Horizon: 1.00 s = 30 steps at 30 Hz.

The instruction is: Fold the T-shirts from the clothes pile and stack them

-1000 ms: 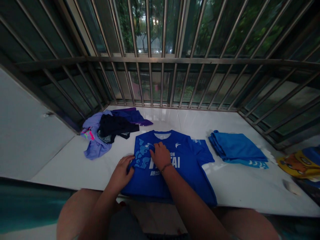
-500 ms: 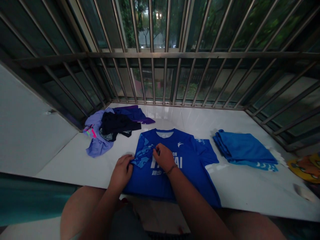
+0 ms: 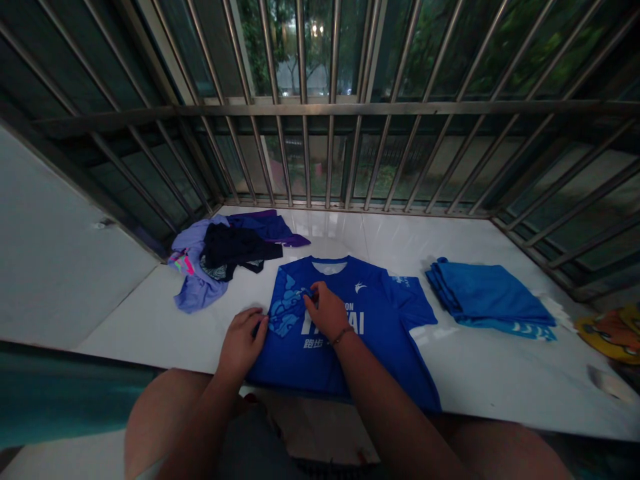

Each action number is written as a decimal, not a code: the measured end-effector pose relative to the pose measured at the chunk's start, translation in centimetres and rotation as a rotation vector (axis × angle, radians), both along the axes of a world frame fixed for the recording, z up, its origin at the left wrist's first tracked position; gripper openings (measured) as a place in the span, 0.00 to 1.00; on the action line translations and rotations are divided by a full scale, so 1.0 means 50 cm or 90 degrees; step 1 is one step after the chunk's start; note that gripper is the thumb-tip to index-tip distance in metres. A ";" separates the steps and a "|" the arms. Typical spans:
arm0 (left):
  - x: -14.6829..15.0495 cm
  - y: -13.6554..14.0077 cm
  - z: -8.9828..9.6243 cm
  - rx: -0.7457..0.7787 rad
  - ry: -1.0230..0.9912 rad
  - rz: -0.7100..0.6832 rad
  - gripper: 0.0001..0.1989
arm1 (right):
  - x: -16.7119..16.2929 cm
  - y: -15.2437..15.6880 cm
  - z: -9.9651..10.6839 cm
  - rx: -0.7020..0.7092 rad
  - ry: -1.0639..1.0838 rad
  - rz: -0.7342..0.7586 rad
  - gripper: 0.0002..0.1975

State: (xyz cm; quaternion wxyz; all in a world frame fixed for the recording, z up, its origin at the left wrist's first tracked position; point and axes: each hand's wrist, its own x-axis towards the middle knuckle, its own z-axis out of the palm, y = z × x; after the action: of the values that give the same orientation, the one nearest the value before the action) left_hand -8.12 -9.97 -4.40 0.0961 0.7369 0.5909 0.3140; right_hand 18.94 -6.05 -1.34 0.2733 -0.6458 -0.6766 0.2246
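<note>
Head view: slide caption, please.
Right hand pinches the inward-folded sleeve of a blue shirt, left hand at its edge, between rumpled clothes and folded clothing.

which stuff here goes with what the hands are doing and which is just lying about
In use:
- blue short-sleeved shirt with white lettering
- left hand, at the shirt's edge
- right hand, apparently pinching the light-blue-patterned sleeve

Lying by, untouched:
- folded bright-blue cloth
- rumpled lilac, black and purple clothes
- yellow printed item, partly out of frame
</note>
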 end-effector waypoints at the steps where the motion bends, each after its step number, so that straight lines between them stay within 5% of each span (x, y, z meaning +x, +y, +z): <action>1: -0.001 0.002 -0.001 0.000 0.000 0.000 0.19 | 0.000 0.000 0.000 0.001 -0.005 0.003 0.14; 10: -0.007 0.008 -0.006 -0.010 0.018 -0.064 0.15 | -0.003 -0.001 -0.001 0.035 -0.043 -0.016 0.13; 18: -0.005 0.010 -0.001 -0.034 -0.042 -0.027 0.21 | -0.010 -0.013 0.005 0.142 -0.166 0.138 0.12; 23: 0.016 0.082 0.019 -0.062 -0.063 0.015 0.25 | -0.018 -0.012 -0.006 0.151 -0.219 0.210 0.12; 30: 0.149 0.208 0.037 -0.129 0.208 -0.004 0.29 | -0.015 -0.011 -0.003 0.140 -0.232 0.201 0.11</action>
State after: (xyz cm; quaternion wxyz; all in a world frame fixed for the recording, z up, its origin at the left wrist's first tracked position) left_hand -0.67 0.41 -2.57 0.0735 0.7664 0.6250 0.1287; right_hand 18.17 -6.59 -1.49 0.1771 -0.5284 -0.8274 0.0695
